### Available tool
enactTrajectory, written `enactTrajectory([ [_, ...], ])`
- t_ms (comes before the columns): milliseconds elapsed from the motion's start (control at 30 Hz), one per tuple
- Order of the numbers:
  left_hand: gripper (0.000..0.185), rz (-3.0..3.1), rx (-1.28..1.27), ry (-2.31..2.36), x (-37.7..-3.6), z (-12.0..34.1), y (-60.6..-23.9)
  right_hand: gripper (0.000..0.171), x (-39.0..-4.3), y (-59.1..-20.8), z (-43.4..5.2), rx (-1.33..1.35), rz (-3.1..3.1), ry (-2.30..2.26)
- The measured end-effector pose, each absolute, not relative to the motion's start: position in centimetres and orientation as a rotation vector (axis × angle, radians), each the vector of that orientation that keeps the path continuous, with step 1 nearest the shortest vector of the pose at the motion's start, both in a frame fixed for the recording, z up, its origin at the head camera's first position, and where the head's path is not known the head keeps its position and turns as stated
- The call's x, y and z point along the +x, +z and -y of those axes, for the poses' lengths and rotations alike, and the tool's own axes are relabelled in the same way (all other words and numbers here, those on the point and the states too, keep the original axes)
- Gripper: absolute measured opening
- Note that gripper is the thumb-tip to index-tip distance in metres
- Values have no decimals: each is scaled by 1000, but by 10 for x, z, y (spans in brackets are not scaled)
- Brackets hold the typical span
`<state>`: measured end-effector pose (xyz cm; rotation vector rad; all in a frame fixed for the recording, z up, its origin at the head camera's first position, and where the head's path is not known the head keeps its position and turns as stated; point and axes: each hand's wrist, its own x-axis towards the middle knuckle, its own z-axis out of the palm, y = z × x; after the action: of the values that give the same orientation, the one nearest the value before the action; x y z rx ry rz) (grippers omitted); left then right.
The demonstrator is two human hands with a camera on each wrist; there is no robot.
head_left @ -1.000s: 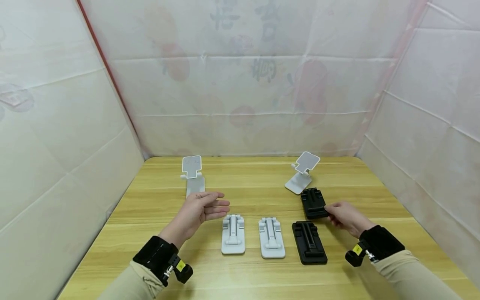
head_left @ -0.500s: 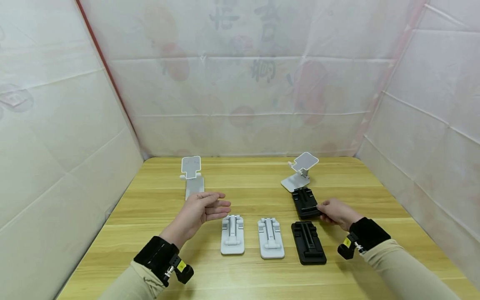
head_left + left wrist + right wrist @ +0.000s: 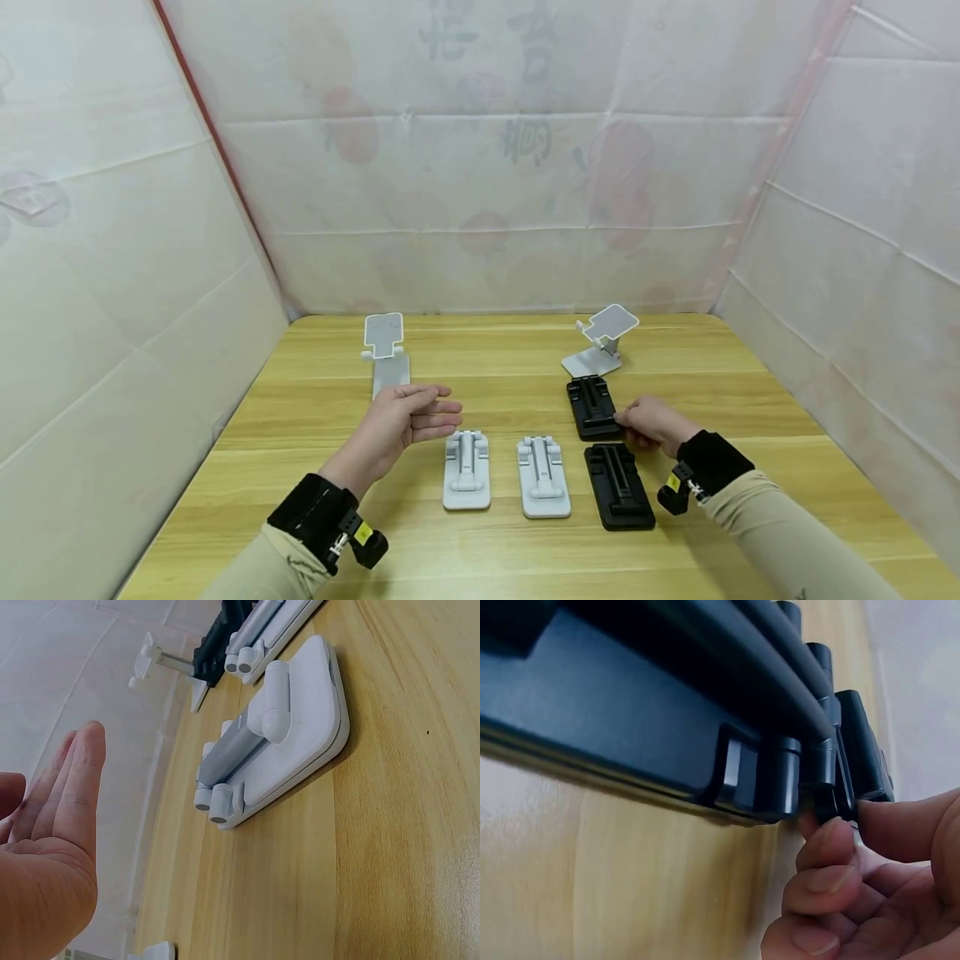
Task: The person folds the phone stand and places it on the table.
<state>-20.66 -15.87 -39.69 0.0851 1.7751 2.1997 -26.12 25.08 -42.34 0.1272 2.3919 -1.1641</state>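
On the wooden table (image 3: 510, 542), the right hand (image 3: 651, 421) pinches the near end of a folded black phone stand (image 3: 592, 407) that lies flat just behind a second black stand (image 3: 618, 485) and just in front of an unfolded white stand (image 3: 602, 339). Its fingertips (image 3: 832, 840) curl around the stand's edge. Beside it, the left hand (image 3: 401, 423) hovers with straight, relaxed fingers, holding nothing, above and left of two folded white stands (image 3: 467, 469), with another opened white stand (image 3: 387, 357) behind it.
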Motion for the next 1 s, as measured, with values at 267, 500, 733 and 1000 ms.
enactTrajectory([
  [267,42,-1767,89,2203,-207,159,-396,40,-263,-423,-250,95,-2407,-1135],
  [500,42,-1774,82,2196,-206,159,-396,33,-267,-425,-250,43,-2533,-1046],
  [733,42,-1791,73,2190,-207,157,-397,25,-278,-417,-246,-42,-2735,-1053],
  [1000,43,-1884,42,2174,-217,142,-396,59,-300,-410,-238,-262,-2960,-1006],
])
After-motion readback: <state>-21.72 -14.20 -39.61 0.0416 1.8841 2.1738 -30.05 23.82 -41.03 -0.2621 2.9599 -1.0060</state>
